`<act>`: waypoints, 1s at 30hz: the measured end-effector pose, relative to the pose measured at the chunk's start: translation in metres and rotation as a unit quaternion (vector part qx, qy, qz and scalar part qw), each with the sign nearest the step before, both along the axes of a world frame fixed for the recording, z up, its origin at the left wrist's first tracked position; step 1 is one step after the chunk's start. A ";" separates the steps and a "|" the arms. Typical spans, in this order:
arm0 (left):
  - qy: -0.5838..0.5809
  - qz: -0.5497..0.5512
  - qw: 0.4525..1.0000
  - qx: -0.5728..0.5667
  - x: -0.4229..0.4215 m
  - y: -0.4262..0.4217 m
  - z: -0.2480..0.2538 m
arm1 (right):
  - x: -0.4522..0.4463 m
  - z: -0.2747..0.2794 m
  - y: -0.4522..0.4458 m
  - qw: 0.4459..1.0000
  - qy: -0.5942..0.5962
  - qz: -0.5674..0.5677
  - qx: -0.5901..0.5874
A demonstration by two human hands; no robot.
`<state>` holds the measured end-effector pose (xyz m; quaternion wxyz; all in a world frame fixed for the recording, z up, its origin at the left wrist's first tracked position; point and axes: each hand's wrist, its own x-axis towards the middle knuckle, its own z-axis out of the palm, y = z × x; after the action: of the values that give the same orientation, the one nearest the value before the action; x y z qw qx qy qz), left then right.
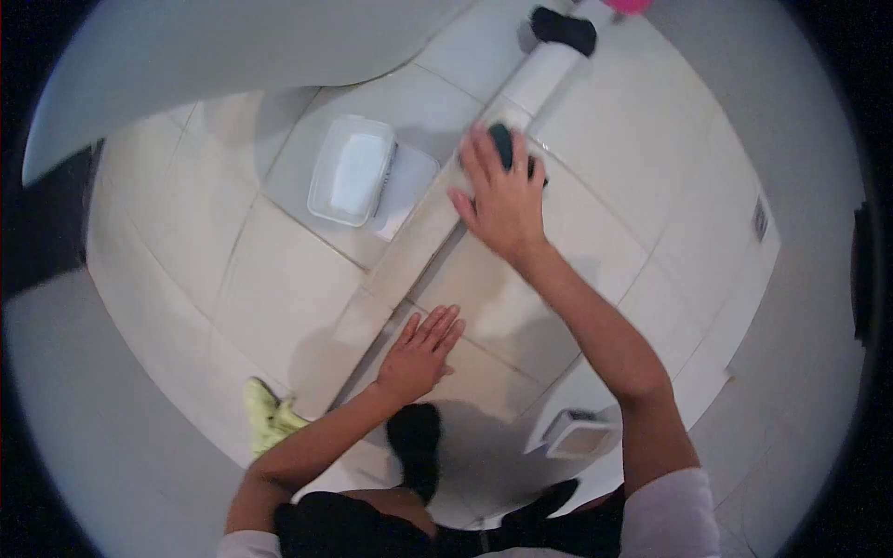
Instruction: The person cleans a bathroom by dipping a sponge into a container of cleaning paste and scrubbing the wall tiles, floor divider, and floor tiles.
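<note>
My right hand (503, 197) presses a dark green pad (501, 145) onto the raised tiled ledge (409, 246), its fingers spread over the pad. Lower and to the left, my left hand (418, 355) is held palm down near the ledge's lower side, fingers stretched out and holding nothing. Whether it touches the floor I cannot tell. Left of the ledge, a white plastic tub (353, 171) stands on the floor tiles.
A black object (564, 32) lies on the ledge's far end, near something pink (628, 5). Yellow-green cloth (267, 418) lies at lower left. A small white container (578, 435) is at lower right. A large pale curved surface (214, 46) overhangs the upper left.
</note>
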<state>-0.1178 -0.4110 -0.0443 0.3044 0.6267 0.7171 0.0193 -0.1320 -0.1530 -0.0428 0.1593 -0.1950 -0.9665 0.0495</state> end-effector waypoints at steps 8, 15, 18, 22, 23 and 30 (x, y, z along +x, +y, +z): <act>0.033 0.009 0.999 0.031 -0.001 -0.008 -0.003 | -0.003 0.004 0.028 0.998 0.014 0.021 -0.061; 0.054 0.004 0.998 0.027 0.004 -0.009 -0.008 | -0.018 0.017 0.029 0.998 0.010 0.005 0.059; 0.054 0.001 0.998 0.010 0.001 -0.006 0.000 | -0.014 0.020 0.024 0.992 0.008 0.107 0.065; 0.062 0.005 0.998 0.028 0.000 -0.008 -0.005 | -0.020 0.015 0.018 0.999 0.023 0.027 0.021; 0.062 -0.004 0.997 0.035 0.002 -0.011 -0.006 | -0.017 0.011 0.006 0.999 0.019 0.031 -0.009; 0.042 0.005 0.998 0.044 -0.003 -0.011 -0.006 | -0.021 0.015 0.033 0.999 0.020 0.019 0.021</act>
<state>-0.1207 -0.4215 -0.0505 0.2459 0.6361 0.7309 0.0259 -0.1530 -0.1199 -0.0274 0.1817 -0.1727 -0.9674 0.0365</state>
